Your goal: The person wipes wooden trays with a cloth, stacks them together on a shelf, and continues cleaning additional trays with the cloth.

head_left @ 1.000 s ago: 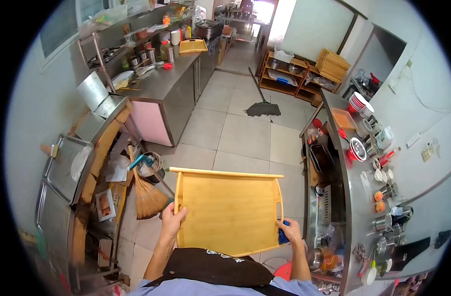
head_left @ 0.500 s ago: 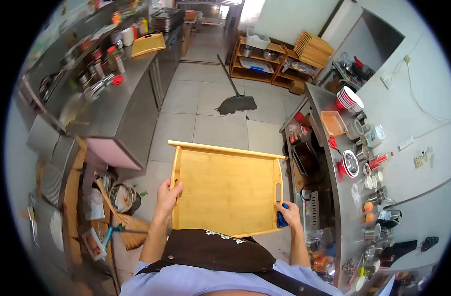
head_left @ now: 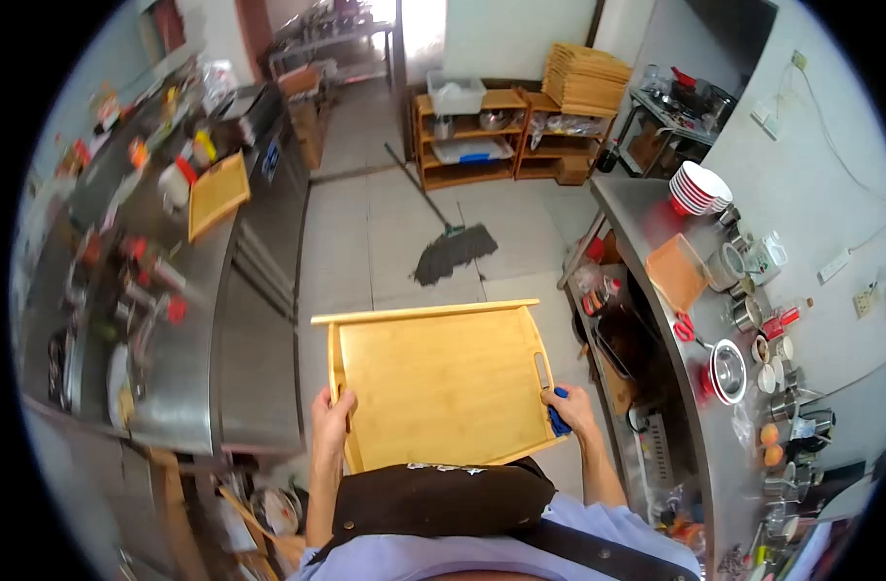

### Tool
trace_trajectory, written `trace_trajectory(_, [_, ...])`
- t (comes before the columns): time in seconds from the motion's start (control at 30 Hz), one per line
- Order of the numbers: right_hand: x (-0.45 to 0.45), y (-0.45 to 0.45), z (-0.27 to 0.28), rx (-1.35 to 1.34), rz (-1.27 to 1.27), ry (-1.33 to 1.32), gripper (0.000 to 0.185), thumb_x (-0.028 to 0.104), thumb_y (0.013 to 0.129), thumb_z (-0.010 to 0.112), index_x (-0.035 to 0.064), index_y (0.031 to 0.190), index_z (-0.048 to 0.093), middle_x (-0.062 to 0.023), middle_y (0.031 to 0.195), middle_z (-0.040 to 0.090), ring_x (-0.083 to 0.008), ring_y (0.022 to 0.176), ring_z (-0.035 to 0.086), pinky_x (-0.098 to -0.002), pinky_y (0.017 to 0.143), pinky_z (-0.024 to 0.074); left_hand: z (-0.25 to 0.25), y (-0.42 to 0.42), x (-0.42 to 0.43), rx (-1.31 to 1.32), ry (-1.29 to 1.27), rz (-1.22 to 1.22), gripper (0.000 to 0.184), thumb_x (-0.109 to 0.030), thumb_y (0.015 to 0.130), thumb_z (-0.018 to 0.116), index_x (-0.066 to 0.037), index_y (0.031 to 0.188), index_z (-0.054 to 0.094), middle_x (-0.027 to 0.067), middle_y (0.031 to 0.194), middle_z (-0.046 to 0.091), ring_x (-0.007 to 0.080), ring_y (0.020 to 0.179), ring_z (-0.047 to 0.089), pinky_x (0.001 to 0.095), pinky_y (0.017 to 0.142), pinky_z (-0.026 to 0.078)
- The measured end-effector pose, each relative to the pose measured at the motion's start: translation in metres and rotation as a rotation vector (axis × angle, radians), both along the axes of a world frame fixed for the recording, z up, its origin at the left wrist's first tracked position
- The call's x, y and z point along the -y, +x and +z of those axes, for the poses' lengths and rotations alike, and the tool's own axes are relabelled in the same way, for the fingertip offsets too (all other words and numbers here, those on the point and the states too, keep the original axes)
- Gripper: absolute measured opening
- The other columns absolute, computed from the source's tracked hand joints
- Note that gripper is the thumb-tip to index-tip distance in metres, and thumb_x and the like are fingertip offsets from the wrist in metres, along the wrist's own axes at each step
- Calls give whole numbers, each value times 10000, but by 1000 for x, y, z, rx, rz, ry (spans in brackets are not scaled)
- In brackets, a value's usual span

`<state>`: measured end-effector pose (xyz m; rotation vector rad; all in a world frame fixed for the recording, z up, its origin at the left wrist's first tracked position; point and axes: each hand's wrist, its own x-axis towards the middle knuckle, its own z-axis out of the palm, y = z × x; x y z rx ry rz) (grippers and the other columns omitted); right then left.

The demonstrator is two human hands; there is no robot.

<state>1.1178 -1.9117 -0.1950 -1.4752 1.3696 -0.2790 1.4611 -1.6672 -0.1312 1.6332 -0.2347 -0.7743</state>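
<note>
A light wooden serving tray with raised ends and handle slots is held level in front of my body, with nothing on it. My left hand is closed on its left side, thumb over the edge by the slot. At the right side my right hand grips the tray just below its handle slot. A dark blue cloth is bunched between that hand and the tray edge.
Steel counter on the left bears bottles and a smaller wooden tray. Steel table on the right holds stacked red-white bowls and scissors. A mop lies on the floor ahead, before wooden shelves with stacked trays.
The view has shifted forward, so the mop and shelves look nearer and the side counters have moved lower. Both hands keep their hold on the tray, which appears slightly lower in view.
</note>
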Motion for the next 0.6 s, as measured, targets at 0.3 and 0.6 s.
trace_trajectory(0.3, [223,121,12,-114,251,-210,368,427,723,643,114,895,729,-109,734,688,-247,690,667,-348,675,528,7,97,169,21,-23,128,104,-157,891,609,-59,893,575,-42,722,499,55,619,434,222,555,340])
trace_trajectory(0.6, [418,201,-5,-143,259,-278,288,342,755,658,89,870,732,-87,679,678,-176,611,655,-297,626,523,-1,206,393,-6,36,37,115,-180,887,603,-69,904,581,-45,676,482,57,545,403,233,495,302])
